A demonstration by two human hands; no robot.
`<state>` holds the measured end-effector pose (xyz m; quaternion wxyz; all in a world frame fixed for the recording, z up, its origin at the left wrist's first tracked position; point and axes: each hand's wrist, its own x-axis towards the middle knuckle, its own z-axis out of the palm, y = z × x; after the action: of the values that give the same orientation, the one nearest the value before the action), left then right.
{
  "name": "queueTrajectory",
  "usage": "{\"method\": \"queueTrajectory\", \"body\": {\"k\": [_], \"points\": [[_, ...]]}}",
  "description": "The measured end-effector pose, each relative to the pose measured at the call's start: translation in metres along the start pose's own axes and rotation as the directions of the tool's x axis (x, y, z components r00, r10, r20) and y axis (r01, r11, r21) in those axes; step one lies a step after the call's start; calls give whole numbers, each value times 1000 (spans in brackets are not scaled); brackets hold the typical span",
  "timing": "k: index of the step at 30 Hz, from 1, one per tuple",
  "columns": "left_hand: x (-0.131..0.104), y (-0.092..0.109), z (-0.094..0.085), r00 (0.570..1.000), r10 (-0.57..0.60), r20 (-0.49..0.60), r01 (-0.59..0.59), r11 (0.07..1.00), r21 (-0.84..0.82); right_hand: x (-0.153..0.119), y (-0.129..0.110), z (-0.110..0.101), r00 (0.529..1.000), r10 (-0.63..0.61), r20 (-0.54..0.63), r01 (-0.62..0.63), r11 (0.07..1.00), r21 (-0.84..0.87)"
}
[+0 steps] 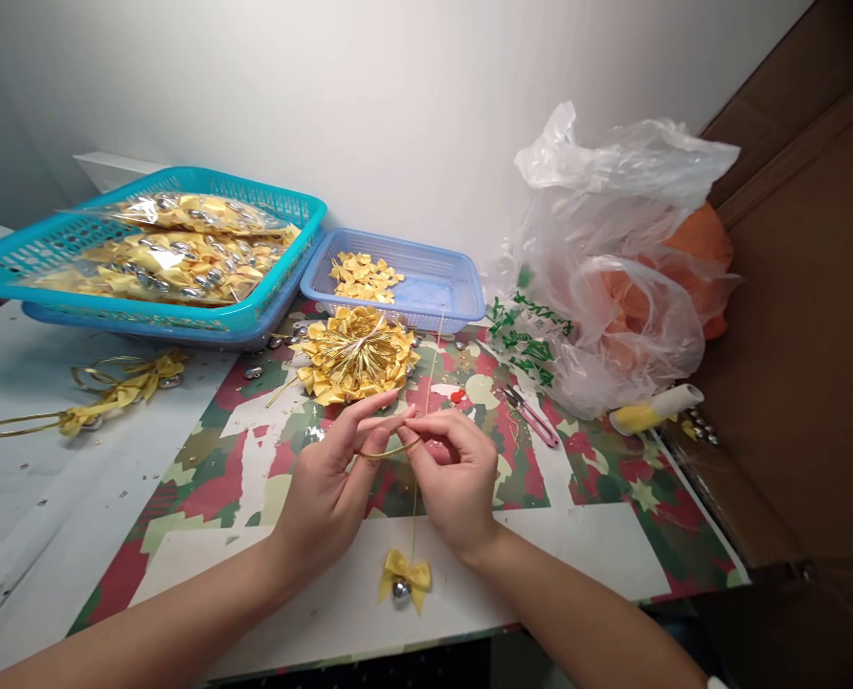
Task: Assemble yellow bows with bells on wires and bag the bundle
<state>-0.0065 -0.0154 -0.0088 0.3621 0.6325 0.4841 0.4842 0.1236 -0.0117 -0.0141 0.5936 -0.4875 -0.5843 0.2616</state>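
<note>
Over the middle of the table, my left hand (336, 474) and my right hand (459, 474) meet at the fingertips. Both pinch a gold elastic cord (381, 456), which bends in a loop between them. A thin yellow thread runs down past my right hand to a yellow ribbon bow (415, 574) with a silver bell (401, 589), close to the table's front edge. Just beyond my fingers lies a round bundle of yellow bows (325, 368) with gold cords gathered at its centre.
A teal basket (254, 311) with bagged bows and bells stands back left. Beside it, a blue basket (433, 292) holds loose bows. Pink-handled snips (537, 421), a thread spool (656, 409) and plastic bags (598, 287) lie right. Finished bow strands (121, 392) rest left.
</note>
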Motion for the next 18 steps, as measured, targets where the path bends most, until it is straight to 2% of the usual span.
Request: {"method": "queueTrajectory", "body": {"k": [3, 8, 10, 13, 18], "points": [[-1, -1, 1, 999, -35, 27, 36, 999, -19, -1, 2, 1, 998, 54, 23, -54, 998, -16], [0, -2, 0, 997, -50, 54, 50, 999, -10, 3, 4, -1, 986, 82, 145, -75, 996, -52], [2, -1, -1, 999, -2, 52, 1, 1000, 20, 6, 3, -3, 979, 87, 182, -74, 994, -76], [6, 0, -5, 994, 108, 28, -111, 983, 149, 10, 1, -7, 977, 79, 198, -60, 993, -101], [14, -1, -10, 954, 299, -7, -283, 909, 307, 10, 0, -8, 980, 34, 196, -13, 994, -106]]}}
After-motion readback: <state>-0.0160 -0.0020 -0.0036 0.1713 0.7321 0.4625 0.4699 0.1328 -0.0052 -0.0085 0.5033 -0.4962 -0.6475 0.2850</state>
